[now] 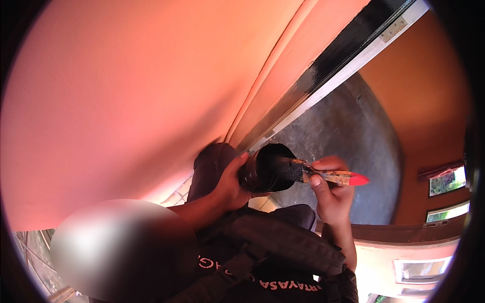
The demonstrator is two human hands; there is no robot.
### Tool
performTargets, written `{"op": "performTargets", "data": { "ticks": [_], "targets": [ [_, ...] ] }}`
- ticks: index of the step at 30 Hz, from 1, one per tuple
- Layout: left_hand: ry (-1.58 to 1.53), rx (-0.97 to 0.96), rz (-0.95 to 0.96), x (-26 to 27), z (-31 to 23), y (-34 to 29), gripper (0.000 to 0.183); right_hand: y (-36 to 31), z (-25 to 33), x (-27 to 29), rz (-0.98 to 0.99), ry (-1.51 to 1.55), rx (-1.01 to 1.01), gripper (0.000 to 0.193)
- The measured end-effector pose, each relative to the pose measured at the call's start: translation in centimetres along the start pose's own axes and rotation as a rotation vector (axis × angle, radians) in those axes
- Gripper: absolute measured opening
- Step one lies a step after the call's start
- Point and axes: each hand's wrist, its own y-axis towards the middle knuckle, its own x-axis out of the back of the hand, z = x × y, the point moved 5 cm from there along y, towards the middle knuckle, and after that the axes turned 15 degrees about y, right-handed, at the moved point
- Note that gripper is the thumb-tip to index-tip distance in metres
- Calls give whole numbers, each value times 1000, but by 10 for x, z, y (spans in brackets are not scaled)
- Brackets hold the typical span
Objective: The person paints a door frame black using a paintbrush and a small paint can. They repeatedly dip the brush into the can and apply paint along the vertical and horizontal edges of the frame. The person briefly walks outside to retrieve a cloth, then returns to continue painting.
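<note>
My left hand (235,186) is wrapped round the side of a small round can (251,171), dark and paint-smeared, its mouth tilted to the right. Inside, the can looks black; how much paint it holds I cannot tell. A paintbrush (336,177) with a worn, paint-spotted handle and a red end is pinched between the thumb and fingers of my right hand (331,189). Its dark bristles are at the can's mouth. Beyond the can runs a door frame (323,68), glossy black in its upper part and paler, brownish lower down, with a whitish edge strip.
A pink-orange wall (126,101) fills the left side. Right of the frame lies a grey smooth floor (348,146), bounded by an orange wall (424,101). A metal hinge plate (393,29) sits on the frame's whitish edge. Small windows (447,182) show at the far right.
</note>
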Motion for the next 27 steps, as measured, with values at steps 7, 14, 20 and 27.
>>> {"op": "performTargets", "data": {
  "ticks": [7, 14, 20, 27],
  "targets": [
    [3, 11, -16, -2, -1, 6, 63, 2, -5, 9, -30, 66, -32, 21],
    [60, 2, -27, -5, -1, 2, 65, -1, -14, 13, -40, 106, -34, 19],
    [106, -45, 10, -5, 0, 1, 64, -6, -18, 15, -52, 144, -73, 20],
    [75, -30, 57, -1, 6, 1, 61, -13, -16, 15, -67, 139, -86, 21]
  ]
}}
